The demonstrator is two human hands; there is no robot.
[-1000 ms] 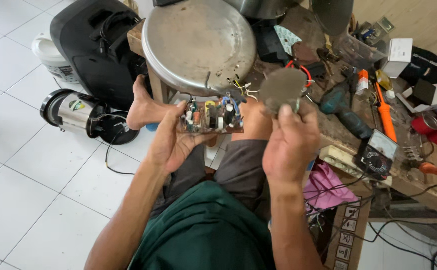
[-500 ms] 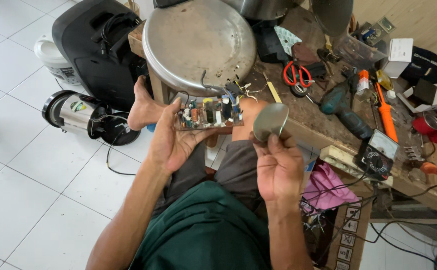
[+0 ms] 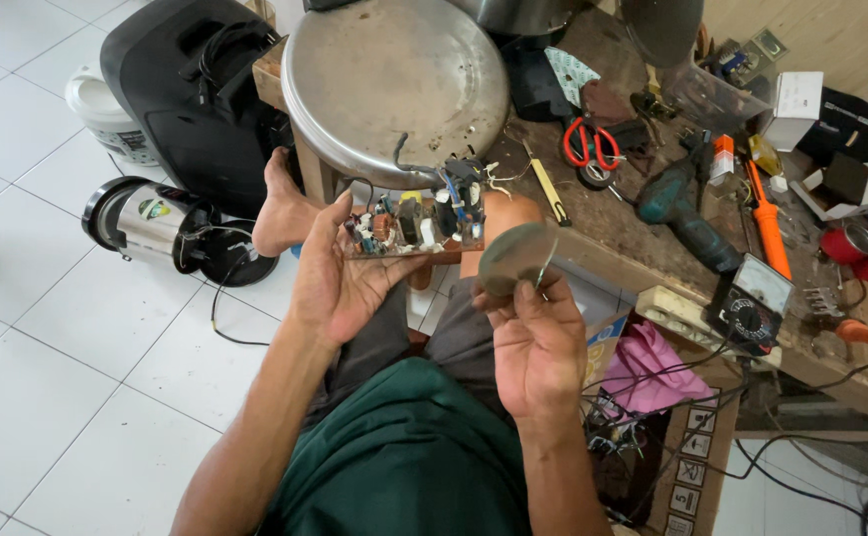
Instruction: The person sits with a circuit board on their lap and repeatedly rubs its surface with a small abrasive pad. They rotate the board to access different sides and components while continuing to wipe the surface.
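Left hand [image 3: 340,283] cradles a small brown circuit board [image 3: 412,228] packed with components, fingers cupped under its left edge, wires running up to the big round steel pan [image 3: 394,84] at the wooden bench's [image 3: 613,233] left end. Right hand [image 3: 533,342] pinches a thin round grey metal disc [image 3: 516,258] at its lower rim, just right of the board, over the bench's near edge. Red-handled scissors [image 3: 588,144] lie mid-bench.

The small parts on the brown circuit board [image 3: 409,230] are too small to identify, and its underside is hidden by the left hand [image 3: 340,283]. The right hand [image 3: 533,342] covers the round grey metal disc's [image 3: 515,258] lower edge. The large dull steel pan's [image 3: 394,84] top is cut off by the frame.
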